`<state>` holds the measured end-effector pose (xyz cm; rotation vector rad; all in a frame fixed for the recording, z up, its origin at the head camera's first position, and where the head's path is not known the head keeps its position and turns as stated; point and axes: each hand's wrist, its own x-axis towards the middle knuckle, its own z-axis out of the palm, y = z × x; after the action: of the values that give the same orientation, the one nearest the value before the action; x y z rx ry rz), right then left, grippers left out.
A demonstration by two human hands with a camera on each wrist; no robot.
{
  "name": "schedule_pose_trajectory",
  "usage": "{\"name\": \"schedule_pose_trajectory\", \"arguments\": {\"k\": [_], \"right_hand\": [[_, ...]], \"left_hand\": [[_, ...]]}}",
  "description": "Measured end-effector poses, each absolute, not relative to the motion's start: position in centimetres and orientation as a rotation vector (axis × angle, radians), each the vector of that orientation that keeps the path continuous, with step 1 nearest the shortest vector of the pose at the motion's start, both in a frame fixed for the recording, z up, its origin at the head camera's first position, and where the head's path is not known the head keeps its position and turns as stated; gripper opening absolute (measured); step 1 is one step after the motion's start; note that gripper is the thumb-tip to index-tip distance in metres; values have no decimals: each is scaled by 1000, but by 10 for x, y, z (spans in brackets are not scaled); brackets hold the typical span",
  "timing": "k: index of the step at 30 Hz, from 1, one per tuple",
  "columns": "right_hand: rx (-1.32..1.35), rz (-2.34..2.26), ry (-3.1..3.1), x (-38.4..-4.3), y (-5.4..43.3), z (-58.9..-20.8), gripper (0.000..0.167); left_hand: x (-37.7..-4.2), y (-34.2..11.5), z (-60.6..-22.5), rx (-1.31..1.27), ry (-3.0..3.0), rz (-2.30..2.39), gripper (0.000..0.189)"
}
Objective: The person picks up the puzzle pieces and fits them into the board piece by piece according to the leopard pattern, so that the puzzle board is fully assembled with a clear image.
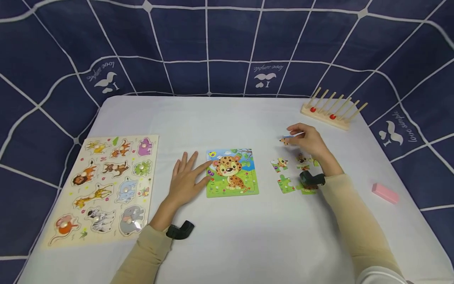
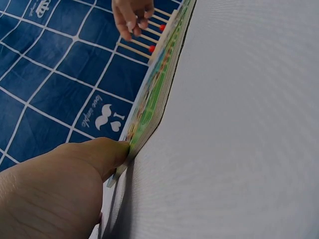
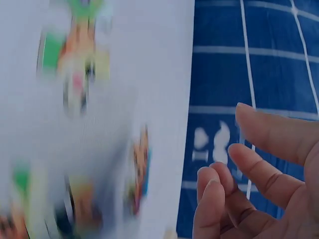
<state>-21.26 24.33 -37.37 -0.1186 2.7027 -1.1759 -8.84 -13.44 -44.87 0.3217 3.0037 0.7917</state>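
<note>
A square puzzle board (image 1: 227,185) with a picture of a spotted leopard cub lies mid-table. My left hand (image 1: 186,181) is at its left side, fingers spread; in the left wrist view the thumb (image 2: 107,152) touches the board's edge. To the right, my right hand (image 1: 306,140) is over a jigsaw piece (image 1: 284,141) with blue and spotted parts. In the right wrist view, the right hand's (image 3: 259,179) fingertips stand apart with nothing between them. Nearer me lie several loose jigsaw pieces (image 1: 286,184), some partly hidden by the right wrist.
At the left is a wooden animal knob puzzle (image 1: 117,189). A wooden peg stand (image 1: 326,118) with two red beads is at the back right. A pink block (image 1: 385,193) lies near the right edge. Blue checked cloth (image 1: 184,39) hangs around the white table (image 1: 248,236).
</note>
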Motion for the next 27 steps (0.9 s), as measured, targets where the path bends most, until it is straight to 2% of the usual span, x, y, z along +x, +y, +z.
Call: {"name": "schedule_pose_trajectory", "arguments": {"k": [9, 27], "right_hand": [[-85, -1130, 2762, -227, 278, -365, 49], [-48, -1060, 2608, -248, 280, -390, 59]], "left_hand": [[-88, -135, -451, 323, 3028, 807, 49], [-88, -134, -448, 315, 3019, 798, 49]]}}
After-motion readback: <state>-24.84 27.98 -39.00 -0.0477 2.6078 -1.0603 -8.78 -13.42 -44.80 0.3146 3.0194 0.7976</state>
